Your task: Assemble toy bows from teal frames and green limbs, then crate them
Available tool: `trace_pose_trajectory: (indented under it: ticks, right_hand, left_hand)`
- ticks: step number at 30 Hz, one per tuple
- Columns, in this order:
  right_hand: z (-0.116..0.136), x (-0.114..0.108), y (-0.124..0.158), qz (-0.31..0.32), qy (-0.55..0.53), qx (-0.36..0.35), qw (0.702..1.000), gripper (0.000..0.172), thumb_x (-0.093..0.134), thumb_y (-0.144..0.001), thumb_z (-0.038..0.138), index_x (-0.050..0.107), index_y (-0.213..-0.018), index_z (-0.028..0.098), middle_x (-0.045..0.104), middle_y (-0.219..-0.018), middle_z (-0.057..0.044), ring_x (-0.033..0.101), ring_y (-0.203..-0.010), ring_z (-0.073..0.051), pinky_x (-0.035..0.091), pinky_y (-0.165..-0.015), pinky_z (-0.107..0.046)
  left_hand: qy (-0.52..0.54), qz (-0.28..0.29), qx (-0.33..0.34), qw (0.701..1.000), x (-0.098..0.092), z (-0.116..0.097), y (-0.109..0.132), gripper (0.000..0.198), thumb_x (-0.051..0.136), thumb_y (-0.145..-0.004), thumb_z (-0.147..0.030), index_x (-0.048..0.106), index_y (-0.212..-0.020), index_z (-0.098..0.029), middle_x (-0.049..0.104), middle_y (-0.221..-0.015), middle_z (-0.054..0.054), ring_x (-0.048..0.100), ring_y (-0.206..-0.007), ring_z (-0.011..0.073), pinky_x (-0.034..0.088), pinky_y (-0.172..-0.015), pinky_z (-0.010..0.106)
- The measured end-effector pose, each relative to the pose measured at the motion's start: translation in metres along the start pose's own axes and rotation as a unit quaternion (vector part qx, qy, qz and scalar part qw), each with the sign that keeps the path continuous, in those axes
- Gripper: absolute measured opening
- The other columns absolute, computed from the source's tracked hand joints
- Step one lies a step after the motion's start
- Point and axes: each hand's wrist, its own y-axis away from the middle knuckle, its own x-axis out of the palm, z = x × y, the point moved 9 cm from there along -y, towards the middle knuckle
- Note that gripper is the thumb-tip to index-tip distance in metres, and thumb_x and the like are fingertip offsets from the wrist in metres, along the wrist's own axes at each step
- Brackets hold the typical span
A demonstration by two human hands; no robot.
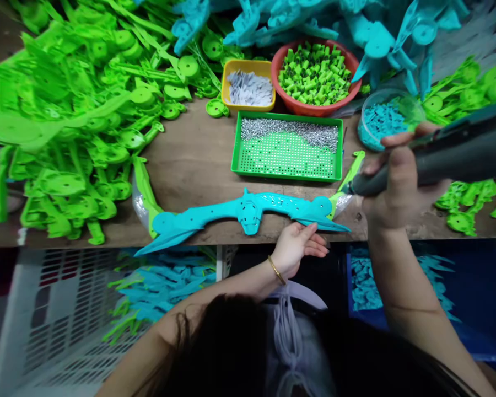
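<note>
A turquoise toy bow point(215, 212) with green end limbs lies along the front edge of the wooden bench. My left hand point(298, 248) grips its lower edge toward the right, thumb on top and fingers partly beneath. My right hand point(397, 193) is wrapped around a dark power screwdriver point(458, 151), blurred by motion. The screwdriver's narrow end points left, by the bow's right green limb point(351, 173); whether it touches cannot be made out. Behind the bow sits a green perforated tray point(287, 175) holding many small silver screws point(289, 130).
Green plastic parts point(78, 127) are heaped on the left. At the back are a yellow tub point(227, 82) of pale pieces, a red bowl point(314, 109) of green pieces and a clear tub point(366, 140). Below the bench edge stand a white crate point(58, 309) and a blue bin point(475, 309).
</note>
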Motion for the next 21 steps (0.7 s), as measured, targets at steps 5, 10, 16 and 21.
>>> trace_pose_trajectory:
  ticks: [5,10,16,21]
  right_hand:
    - [0.022,-0.012,0.032,0.027,0.010,0.048,0.998,0.027,0.069,-0.081,0.026,0.063,-0.107,0.029,0.065,-0.088,0.004,0.056,-0.052,-0.004,0.050,-0.048,-0.021]
    - [0.014,-0.013,0.042,0.045,0.022,0.051,0.997,0.028,0.068,-0.081,0.030,0.060,-0.108,0.034,0.064,-0.088,0.006,0.055,-0.050,-0.005,0.050,-0.047,-0.022]
    - [-0.022,-0.017,0.062,0.108,0.114,0.104,0.982,0.037,0.070,-0.078,0.038,0.054,-0.112,0.033,0.060,-0.073,0.006,0.057,-0.052,-0.011,0.053,-0.052,-0.027]
    - [-0.023,-0.020,0.063,0.111,0.151,0.138,0.973,0.036,0.070,-0.077,0.043,0.056,-0.108,0.029,0.061,-0.071,0.006,0.058,-0.052,-0.012,0.052,-0.051,-0.028]
  left_hand:
    - [0.008,-0.001,-0.005,1.000,0.003,0.001,0.002,0.024,0.060,-0.091,-0.027,0.051,-0.074,-0.012,0.066,-0.058,0.004,0.065,-0.047,0.0130,0.052,-0.050,0.021]
    - [0.024,0.013,-0.026,0.999,0.009,0.001,0.005,0.026,0.048,-0.097,-0.023,0.052,-0.074,-0.011,0.067,-0.060,0.005,0.065,-0.048,0.0122,0.052,-0.051,0.020]
    - [0.037,0.005,-0.027,0.999,0.008,0.003,0.004,0.031,0.053,-0.095,-0.024,0.056,-0.068,-0.009,0.065,-0.056,0.004,0.060,-0.043,0.0087,0.048,-0.048,0.017]
    - [0.022,0.009,-0.018,1.000,0.006,0.005,0.005,0.037,0.059,-0.091,-0.034,0.058,-0.064,-0.009,0.064,-0.054,0.004,0.058,-0.042,0.0072,0.046,-0.047,0.016]
